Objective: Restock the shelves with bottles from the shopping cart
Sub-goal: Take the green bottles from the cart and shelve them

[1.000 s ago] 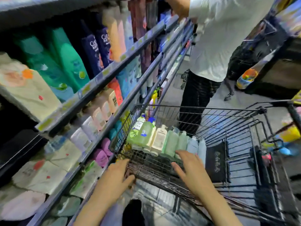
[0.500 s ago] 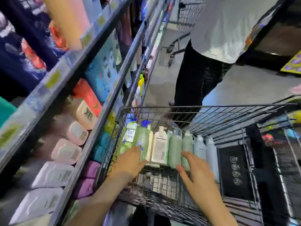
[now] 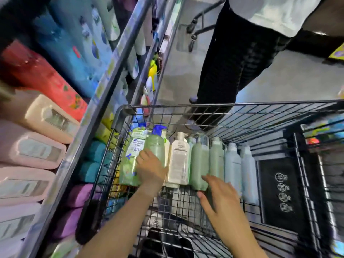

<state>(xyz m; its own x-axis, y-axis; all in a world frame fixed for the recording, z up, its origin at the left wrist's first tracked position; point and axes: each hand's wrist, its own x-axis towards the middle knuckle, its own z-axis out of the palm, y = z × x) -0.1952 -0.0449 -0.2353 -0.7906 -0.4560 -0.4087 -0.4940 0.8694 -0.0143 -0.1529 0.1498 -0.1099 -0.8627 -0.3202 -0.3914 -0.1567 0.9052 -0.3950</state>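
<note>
Reaching into the shopping cart, we curl our left hand round a green pump bottle; right hand spread beside; tight-packed upright neighbours may topple

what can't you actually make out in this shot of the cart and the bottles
Head view only:
- Left hand: its fingertips are hidden between the green pump bottles, so its grip is unclear.
- White bottle: label print too small to read.
- Shelf price tags: blurred.
- Bystander: cut off by the top edge.
</note>
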